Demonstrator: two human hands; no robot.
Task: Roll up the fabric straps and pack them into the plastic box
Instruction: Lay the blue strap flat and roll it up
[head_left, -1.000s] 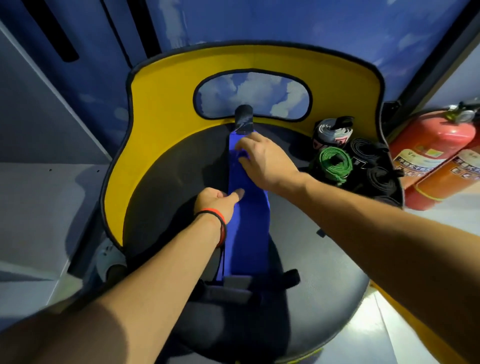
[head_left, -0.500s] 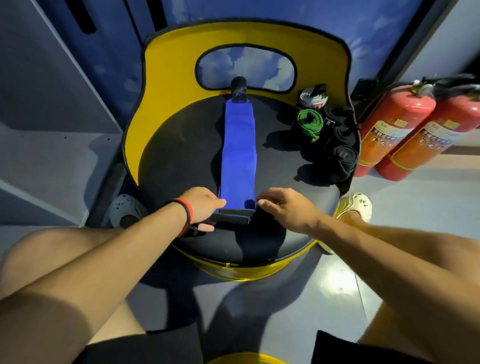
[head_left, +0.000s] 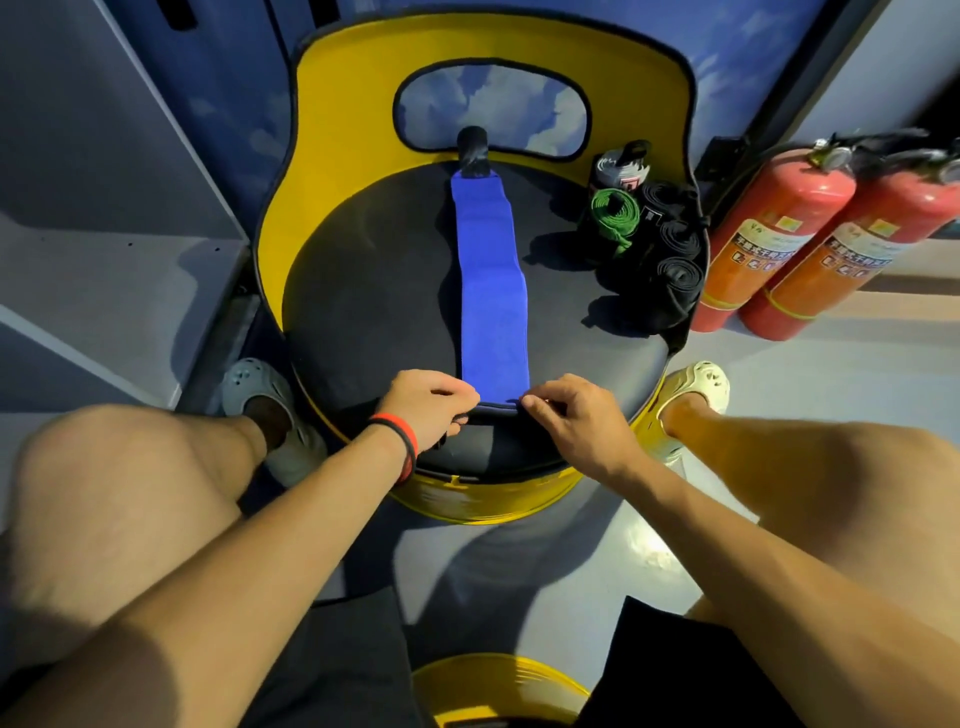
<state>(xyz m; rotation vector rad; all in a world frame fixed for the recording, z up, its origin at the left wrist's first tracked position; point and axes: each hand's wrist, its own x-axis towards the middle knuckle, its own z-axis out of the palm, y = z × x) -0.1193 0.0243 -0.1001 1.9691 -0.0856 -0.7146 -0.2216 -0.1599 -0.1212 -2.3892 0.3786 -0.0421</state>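
A long blue fabric strap (head_left: 492, 291) lies flat along the middle of a round black seat (head_left: 374, 291), its black far tab (head_left: 471, 156) reaching the yellow backrest. At the strap's near end, my left hand (head_left: 428, 408) pinches the left corner and my right hand (head_left: 574, 418) pinches the right corner, where a first dark fold shows. Several rolled straps sit at the seat's right edge: a green one (head_left: 613, 215), a white-grey one (head_left: 621, 169) and black ones (head_left: 672, 260). No plastic box is plainly visible among them.
The yellow barrel chair's backrest (head_left: 343, 119) curves behind the seat. Two red fire extinguishers (head_left: 769, 234) stand on the floor to the right. My knees and light clogs (head_left: 696, 384) flank the chair. Another yellow rim (head_left: 498, 675) shows at the bottom edge.
Both hands came back from the strap's middle and far part to its near end and now pinch its corners. The camera pulled back, showing my legs.
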